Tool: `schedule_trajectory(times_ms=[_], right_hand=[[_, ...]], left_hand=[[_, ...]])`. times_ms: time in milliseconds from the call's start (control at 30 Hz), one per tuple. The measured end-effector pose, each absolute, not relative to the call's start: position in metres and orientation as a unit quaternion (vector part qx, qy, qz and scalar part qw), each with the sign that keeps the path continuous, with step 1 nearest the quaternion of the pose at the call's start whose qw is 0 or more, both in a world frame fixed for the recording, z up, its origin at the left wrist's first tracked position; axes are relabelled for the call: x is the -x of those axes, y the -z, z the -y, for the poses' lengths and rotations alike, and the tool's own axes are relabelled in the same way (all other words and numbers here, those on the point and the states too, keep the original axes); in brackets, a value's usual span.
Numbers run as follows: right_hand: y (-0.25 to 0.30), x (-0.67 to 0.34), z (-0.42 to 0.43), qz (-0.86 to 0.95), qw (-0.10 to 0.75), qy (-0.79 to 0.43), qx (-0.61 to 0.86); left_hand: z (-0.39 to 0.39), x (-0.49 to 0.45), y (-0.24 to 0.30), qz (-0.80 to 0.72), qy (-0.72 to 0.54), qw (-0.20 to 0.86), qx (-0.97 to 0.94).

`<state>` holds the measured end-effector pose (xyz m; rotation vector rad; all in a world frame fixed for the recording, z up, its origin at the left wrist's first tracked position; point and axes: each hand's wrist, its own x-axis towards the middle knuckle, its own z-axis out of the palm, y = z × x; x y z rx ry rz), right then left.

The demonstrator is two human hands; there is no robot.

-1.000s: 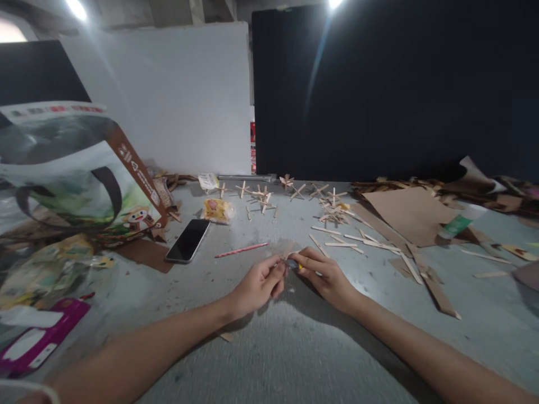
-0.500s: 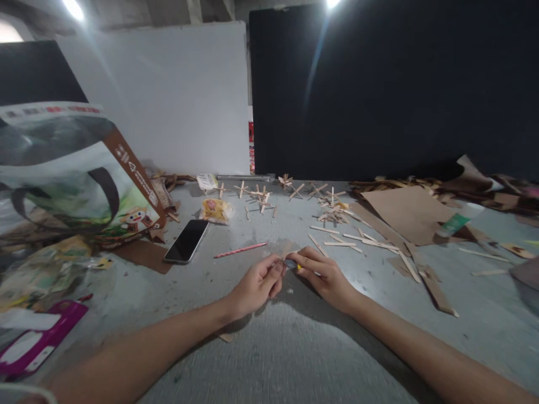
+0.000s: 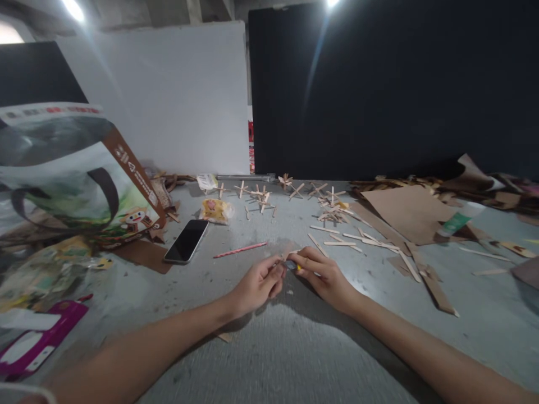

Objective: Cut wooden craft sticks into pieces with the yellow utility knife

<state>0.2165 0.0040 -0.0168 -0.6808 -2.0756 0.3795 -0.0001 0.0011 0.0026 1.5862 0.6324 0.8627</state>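
Both my hands meet at the middle of the grey table (image 3: 295, 348). My left hand (image 3: 256, 286) pinches a small thin wooden stick piece (image 3: 289, 253) between thumb and fingertips. My right hand (image 3: 326, 278) is closed on a small tool with a yellow part (image 3: 298, 268), its tip against the same piece. A pink pencil (image 3: 240, 250) lies just beyond my left hand. Loose wooden craft sticks (image 3: 337, 242) lie just past my right hand.
A black phone (image 3: 186, 240) lies left of centre. A large printed bag (image 3: 71, 179) and packaging fill the left side. Glued stick crosses (image 3: 261, 196) lie at the back. Brown cardboard sheets and strips (image 3: 408, 210) and a green-labelled tube (image 3: 457, 221) sit at the right.
My fingers have shifted slightly around the small piece; the grey tip seen between the hands earlier is now covered. The hands stay in the same place.
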Motion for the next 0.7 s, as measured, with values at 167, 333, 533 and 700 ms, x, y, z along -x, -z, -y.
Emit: schedule_trajectory(times_ms=[167, 333, 533, 700], right_hand=[[0.0138, -0.2168, -0.0033, 0.838, 0.446, -0.151, 0.277], [0.0157, -0.2175, -0.0048, 0.825, 0.466, -0.137, 0.288], [0.0177, -0.2176, -0.0049, 0.824, 0.461, -0.134, 0.301], [0.0183, -0.2166, -0.0055, 0.832, 0.456, -0.121, 0.29]], left_hand=[[0.0004, 0.0015, -0.0043, -0.273, -0.371, 0.59, -0.663], [0.0, 0.0023, -0.0051, -0.276, -0.382, 0.58, -0.664], [-0.0023, 0.002, -0.0036, -0.272, -0.378, 0.575, -0.673], [-0.0038, -0.0002, -0.0006, -0.287, -0.363, 0.575, -0.674]])
